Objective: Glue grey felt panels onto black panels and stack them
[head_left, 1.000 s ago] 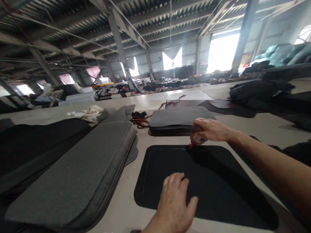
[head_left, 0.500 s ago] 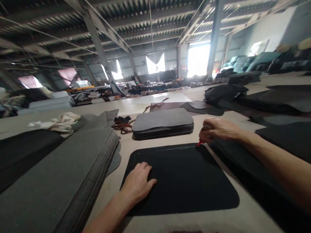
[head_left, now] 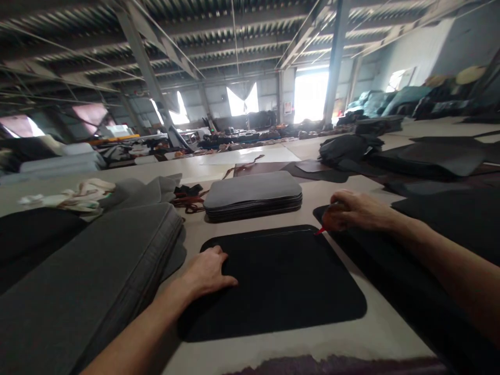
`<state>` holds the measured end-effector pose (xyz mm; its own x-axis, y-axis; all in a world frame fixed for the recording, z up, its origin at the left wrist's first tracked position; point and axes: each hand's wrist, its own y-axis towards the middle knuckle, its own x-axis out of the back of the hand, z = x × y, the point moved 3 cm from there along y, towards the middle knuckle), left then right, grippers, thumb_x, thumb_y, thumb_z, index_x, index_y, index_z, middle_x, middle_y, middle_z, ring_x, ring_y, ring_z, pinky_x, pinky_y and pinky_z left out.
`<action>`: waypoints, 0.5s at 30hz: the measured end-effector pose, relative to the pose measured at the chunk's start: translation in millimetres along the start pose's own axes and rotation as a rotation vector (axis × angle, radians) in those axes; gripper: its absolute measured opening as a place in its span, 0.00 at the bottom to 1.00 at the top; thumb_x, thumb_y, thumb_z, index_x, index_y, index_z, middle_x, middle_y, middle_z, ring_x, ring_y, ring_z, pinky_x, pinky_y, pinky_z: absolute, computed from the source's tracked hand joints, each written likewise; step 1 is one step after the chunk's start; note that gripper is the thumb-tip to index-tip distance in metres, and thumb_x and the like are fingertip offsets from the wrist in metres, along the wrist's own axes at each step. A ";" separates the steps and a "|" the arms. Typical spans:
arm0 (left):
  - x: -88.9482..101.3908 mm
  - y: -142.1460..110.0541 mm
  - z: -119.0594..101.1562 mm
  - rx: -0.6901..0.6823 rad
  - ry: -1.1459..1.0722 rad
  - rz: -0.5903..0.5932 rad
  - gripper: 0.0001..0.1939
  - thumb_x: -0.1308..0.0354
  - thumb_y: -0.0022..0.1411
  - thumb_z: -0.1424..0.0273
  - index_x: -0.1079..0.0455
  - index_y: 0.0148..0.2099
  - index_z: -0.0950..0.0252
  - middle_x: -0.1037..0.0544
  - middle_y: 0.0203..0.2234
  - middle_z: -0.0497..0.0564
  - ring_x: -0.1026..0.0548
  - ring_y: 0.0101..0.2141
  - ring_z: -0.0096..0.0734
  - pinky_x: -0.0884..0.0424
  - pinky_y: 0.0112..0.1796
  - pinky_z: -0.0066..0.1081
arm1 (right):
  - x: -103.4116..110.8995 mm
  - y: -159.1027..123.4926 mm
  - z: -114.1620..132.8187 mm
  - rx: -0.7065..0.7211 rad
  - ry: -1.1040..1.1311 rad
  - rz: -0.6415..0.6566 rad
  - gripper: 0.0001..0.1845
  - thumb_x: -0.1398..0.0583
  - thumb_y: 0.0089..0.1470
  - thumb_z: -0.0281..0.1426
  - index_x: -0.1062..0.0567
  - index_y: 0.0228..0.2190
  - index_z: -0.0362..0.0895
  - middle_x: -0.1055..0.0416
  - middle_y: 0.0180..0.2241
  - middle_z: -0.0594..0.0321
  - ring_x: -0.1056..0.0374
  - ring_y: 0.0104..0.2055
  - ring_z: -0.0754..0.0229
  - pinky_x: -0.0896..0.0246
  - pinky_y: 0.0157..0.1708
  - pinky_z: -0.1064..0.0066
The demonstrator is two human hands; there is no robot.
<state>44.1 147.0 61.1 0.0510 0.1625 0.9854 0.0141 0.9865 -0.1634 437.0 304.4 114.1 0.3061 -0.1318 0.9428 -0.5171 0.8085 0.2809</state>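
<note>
On the bench [head_left: 371,336], directly before the person, the dark panel [head_left: 273,286] lay flat, its far edge near a stack of grey-topped pieces [head_left: 253,187]; the right hand [head_left: 341,211] was closed around a red-tipped tool [head_left: 320,230], whose body was mostly hidden, with the tip at the panel's far right corner; whether the tip made contact could not be determined; the left hand [head_left: 209,271] lay loosely spread over the panel's far left part, gripping nothing visible; 1 thin pale line [head_left: 273,234] ran along the far edge.

Risk 1, rotation: the left hand covered 1 side only, opposite the tip; a sideways push at the corner could have swung the panel. Risk 2, overrun: the rounded corner offered little margin; a straight stroke could have carried the tip off the edge, onto the bench or the dark material [head_left: 371,250] just beside it. Risk 3, disturbance: the right forearm [head_left: 425,255] crossed above that material; lowering it could have dragged the material against the panel.
</note>
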 end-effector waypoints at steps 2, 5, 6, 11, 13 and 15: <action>-1.5 1.6 1.6 -0.003 0.018 0.007 0.38 0.38 0.52 0.43 0.27 0.56 0.65 0.27 0.51 0.61 0.26 0.49 0.55 0.27 0.48 0.46 | 4.1 -12.6 2.0 -0.002 0.014 0.009 0.15 0.43 0.56 0.41 0.28 0.41 0.47 0.28 0.41 0.58 0.32 0.38 0.52 0.45 0.33 0.65; -3.7 3.6 4.0 -0.010 0.035 0.014 0.39 0.39 0.53 0.42 0.28 0.58 0.64 0.28 0.53 0.61 0.26 0.50 0.54 0.27 0.49 0.45 | 11.3 -35.5 6.3 -0.036 0.041 0.042 0.15 0.43 0.55 0.41 0.28 0.41 0.47 0.27 0.41 0.59 0.31 0.39 0.52 0.44 0.34 0.65; -4.3 4.3 4.5 -0.011 0.040 0.016 0.40 0.40 0.53 0.41 0.28 0.58 0.64 0.28 0.53 0.61 0.26 0.51 0.54 0.27 0.49 0.44 | 14.0 -43.7 8.2 -0.050 0.051 0.052 0.15 0.43 0.55 0.41 0.28 0.41 0.47 0.27 0.41 0.59 0.31 0.39 0.51 0.43 0.34 0.65; -5.6 6.1 4.7 -0.014 0.060 0.029 0.40 0.42 0.53 0.40 0.28 0.58 0.64 0.28 0.53 0.61 0.26 0.50 0.55 0.28 0.49 0.45 | 25.5 -84.4 19.6 -0.071 0.093 0.045 0.17 0.42 0.52 0.41 0.27 0.42 0.47 0.27 0.40 0.59 0.30 0.40 0.50 0.40 0.36 0.65; -5.7 5.9 4.6 -0.013 0.066 0.027 0.41 0.43 0.54 0.39 0.29 0.59 0.64 0.29 0.54 0.61 0.26 0.50 0.55 0.28 0.48 0.44 | 27.0 -99.4 22.8 -0.080 0.122 0.050 0.16 0.42 0.52 0.41 0.27 0.42 0.47 0.27 0.40 0.60 0.30 0.40 0.51 0.39 0.36 0.65; -5.9 5.5 4.7 -0.012 0.071 0.022 0.41 0.44 0.54 0.39 0.29 0.59 0.64 0.29 0.54 0.61 0.26 0.51 0.54 0.28 0.48 0.44 | 26.9 -113.2 24.4 -0.099 0.159 0.053 0.16 0.41 0.54 0.43 0.27 0.41 0.48 0.27 0.40 0.60 0.30 0.39 0.51 0.38 0.35 0.65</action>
<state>39.2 151.5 54.7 0.1222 0.1813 0.9758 0.0244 0.9823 -0.1855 484.3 195.4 112.0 0.4070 -0.0011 0.9134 -0.4572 0.8655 0.2047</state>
